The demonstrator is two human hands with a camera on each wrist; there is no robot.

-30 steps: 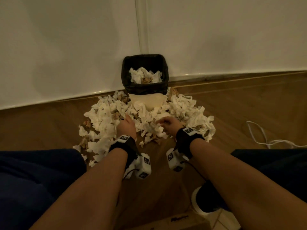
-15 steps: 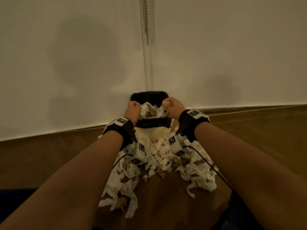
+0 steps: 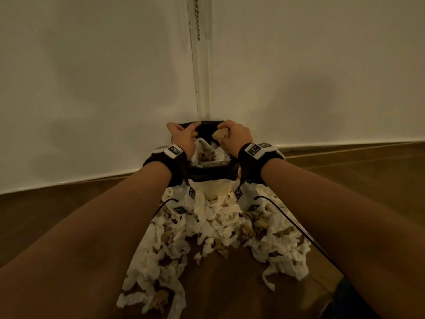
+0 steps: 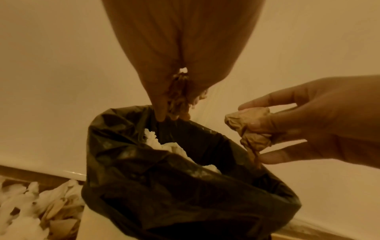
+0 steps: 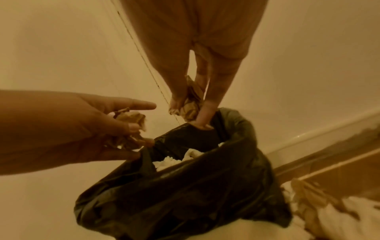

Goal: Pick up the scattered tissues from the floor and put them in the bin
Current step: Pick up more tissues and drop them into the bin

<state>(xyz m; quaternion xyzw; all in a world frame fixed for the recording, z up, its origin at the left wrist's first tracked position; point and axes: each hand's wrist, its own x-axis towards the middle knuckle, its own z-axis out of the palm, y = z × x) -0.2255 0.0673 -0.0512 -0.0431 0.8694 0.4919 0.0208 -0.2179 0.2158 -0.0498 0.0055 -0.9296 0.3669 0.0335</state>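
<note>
A bin with a black liner (image 3: 211,174) stands against the white wall, with white tissues (image 4: 170,146) inside it. My left hand (image 3: 190,132) hovers over the bin's far left rim and pinches a crumpled brownish tissue wad (image 4: 179,100) between its fingertips. Over the far right rim, my right hand (image 3: 225,134) grips another crumpled brown tissue (image 4: 251,126); the right wrist view shows that wad (image 5: 191,107) just above the liner's edge. A big pile of white and brown tissues (image 3: 213,226) lies on the wooden floor in front of the bin.
The white wall (image 3: 92,88) rises directly behind the bin, with a vertical seam and a hanging bead chain (image 3: 197,19). The scattered pile spreads left and right under my forearms. Black wrist-camera cables (image 3: 294,224) trail over it.
Both hands rose from the floor pile with tissue wads and have moved from the bin's near rim out over its far side. The head view has tilted up towards the wall.
</note>
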